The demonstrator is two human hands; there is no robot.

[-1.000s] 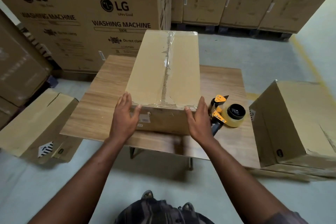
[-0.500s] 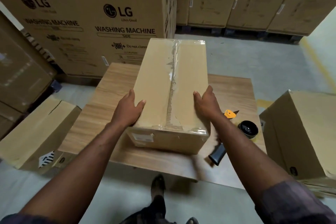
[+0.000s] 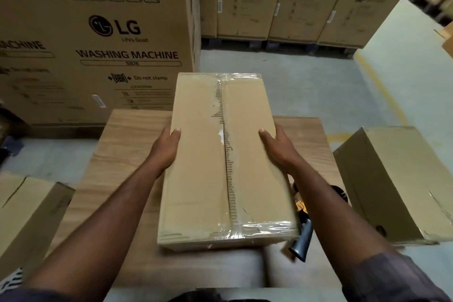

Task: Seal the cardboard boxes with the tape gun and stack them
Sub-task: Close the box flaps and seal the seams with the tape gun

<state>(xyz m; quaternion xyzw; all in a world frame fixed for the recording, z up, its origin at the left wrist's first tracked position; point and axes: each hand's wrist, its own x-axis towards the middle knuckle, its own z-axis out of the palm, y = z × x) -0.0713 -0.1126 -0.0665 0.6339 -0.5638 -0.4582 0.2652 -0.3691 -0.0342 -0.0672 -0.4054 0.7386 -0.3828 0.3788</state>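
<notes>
A long cardboard box [image 3: 198,167], its top seam covered with clear tape, is held above the wooden table [image 3: 127,144] and casts a shadow on it. My left hand [image 3: 165,152] grips its left side, thumb on top. My right hand [image 3: 277,147] grips the right side the same way. The tape gun [image 3: 302,235] lies on the table to the right, mostly hidden behind my right forearm; its dark handle and a bit of yellow show.
A second taped box [image 3: 394,184] stands on the floor to the right of the table. Another box [image 3: 27,213] lies on the floor to the left. Large washing-machine cartons [image 3: 98,44] wall off the back and left. Grey floor with a yellow line lies at the far right.
My hands slid from the box's near end to its long sides. The box has come up off the table and closer to me, covering most of the tape gun.
</notes>
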